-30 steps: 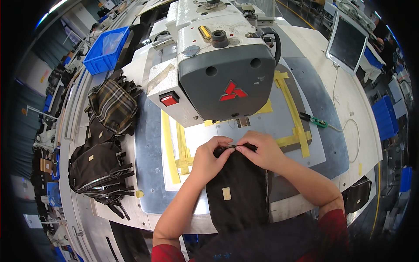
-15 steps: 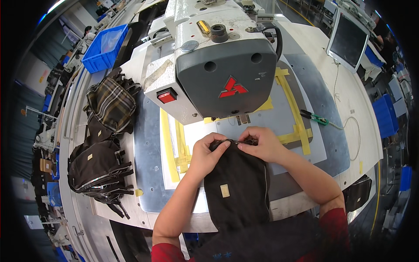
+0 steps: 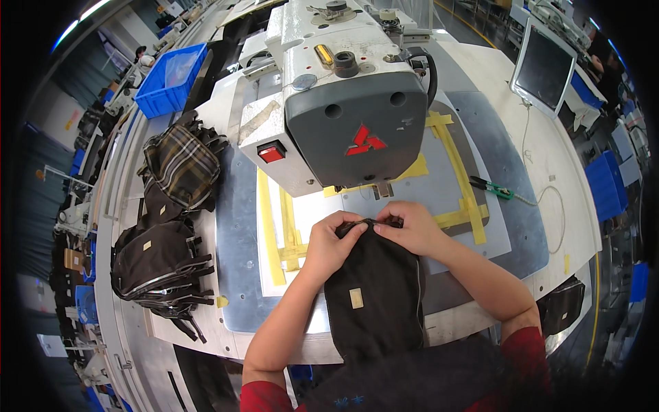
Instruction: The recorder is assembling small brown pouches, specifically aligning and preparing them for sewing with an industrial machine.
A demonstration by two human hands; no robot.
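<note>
A black fabric bag piece (image 3: pixel 375 292) with a small pale label (image 3: pixel 355 298) and a zip down its right side hangs toward me over the table's front edge. My left hand (image 3: pixel 334 242) pinches the left part of its top edge between thumb and fingers. Close beside it, my right hand (image 3: pixel 410 230) grips the same edge on the right. Both hands are just in front of the head of a sewing machine (image 3: pixel 357 130), above the metal plate. What the bag's lower end rests on is hidden by my body.
Black bags (image 3: pixel 161 264) and a plaid bag (image 3: pixel 181 165) are piled on the left. Green-handled thread snips (image 3: pixel 495 188) lie on the right, tied to a cord. A blue crate (image 3: pixel 168 82) and a screen (image 3: pixel 544 66) stand farther back. Yellow tape (image 3: pixel 458 172) frames the sewing area.
The view has shifted slightly. Both hands keep their pinch on the bag's top edge, with only a small change in the fingers; the bag stays in nearly the same place.
</note>
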